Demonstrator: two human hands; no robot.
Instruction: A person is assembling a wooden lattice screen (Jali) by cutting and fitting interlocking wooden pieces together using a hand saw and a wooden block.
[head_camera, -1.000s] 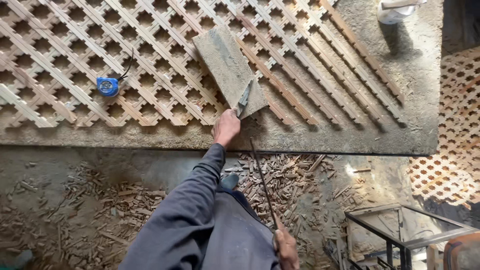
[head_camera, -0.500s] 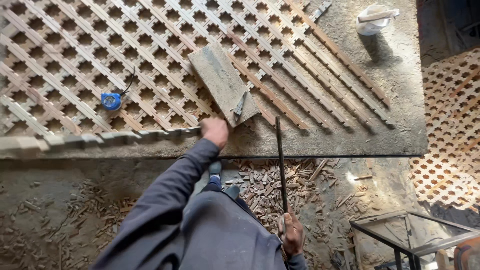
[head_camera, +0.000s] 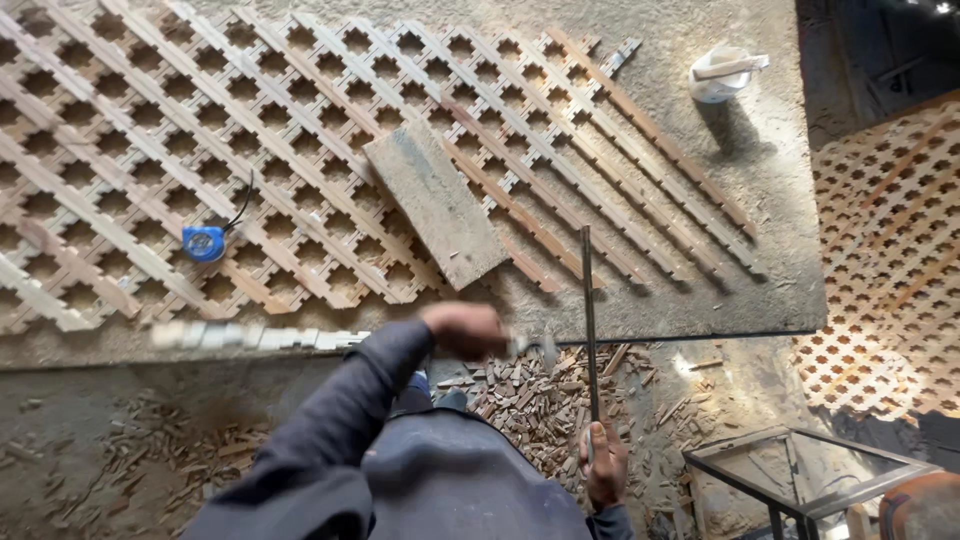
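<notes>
At the near edge of the work table (head_camera: 700, 300), we are drawing a notched wooden lattice strip (head_camera: 250, 336) sideways with our left hand (head_camera: 462, 330), which is clenched around it. A second ago this hand was resting up at the flat board (head_camera: 435, 205). Now it is down at the table edge, and the strip is trailing out to the left in a blur, so we judge that a loose strip is being pulled free and readied for fitting. A short tool may be sticking out of the same fist toward the right, but the motion blur is keeping us from telling. Our right hand (head_camera: 603, 462) is gripping a thin dark metal rod (head_camera: 589, 320), which is now standing nearly straight up from the hand and reaching onto the table, where earlier it was slanting. Beyond lies the half-assembled wooden lattice panel (head_camera: 250, 150), with the board lying on it and a blue tape measure (head_camera: 204, 243) at its left. Wood offcuts (head_camera: 540, 395) are littering the floor below us. A white container (head_camera: 722, 74) is sitting at the far corner.
</notes>
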